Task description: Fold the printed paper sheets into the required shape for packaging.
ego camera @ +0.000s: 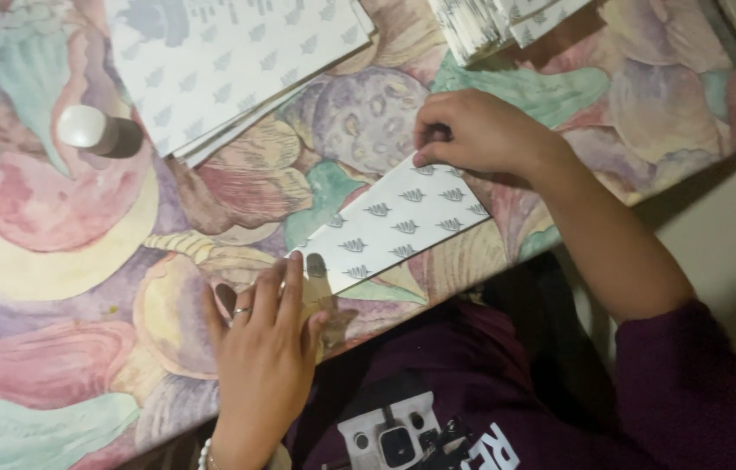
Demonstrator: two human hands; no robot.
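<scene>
Flower-patterned cloth covers the worktop [72,287]. Between both hands lies a patterned paper sheet [394,222], its long axis running hand to hand: left hand [265,348] fingers flat together on its near corner, right hand [472,132] fingers curled onto the far edge.

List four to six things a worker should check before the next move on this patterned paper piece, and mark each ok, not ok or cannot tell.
1. Left hand pressing the near end of the patterned paper piece: ok.
2. Right hand pinning the far end: ok.
3. Piece flat on the flowered tablecloth: ok.
4. Glue bottle within reach: ok.
5. Bottle upright: not ok, it lies on its side.
6. Paper stack apart from the piece: ok.
</scene>
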